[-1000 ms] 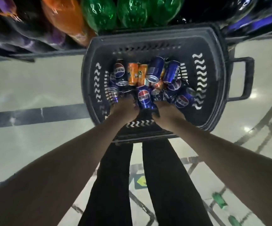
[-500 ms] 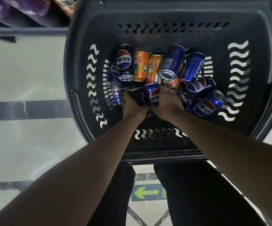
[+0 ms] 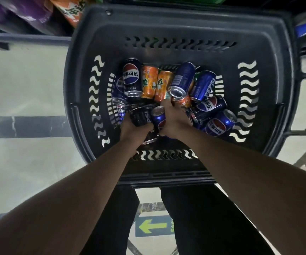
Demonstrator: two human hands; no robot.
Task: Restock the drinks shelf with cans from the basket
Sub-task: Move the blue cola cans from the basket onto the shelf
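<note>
Down inside the dark plastic basket [image 3: 86,92], both of the person's hands are buried among the loose cans. The left hand [image 3: 133,127] has its fingers curled round a black Pepsi can [image 3: 141,117], which lies on its side against the palm with the lettering facing right. Just beside it, the right hand [image 3: 174,120] grasps a blue Pepsi can [image 3: 158,117] from the right, the can's silver top pointing away from the person and its body tucked under the thumb; the fingertips reach forward and touch a small orange can [image 3: 182,102]. The two held cans touch each other between the hands. Farther back lie two orange cans [image 3: 156,83] side by side, flanked by more blue Pepsi cans. Beyond the basket, large bottles [image 3: 69,8] stand on a shelf, and a green arrow sign [image 3: 153,226] marks the floor between the person's legs.
</note>
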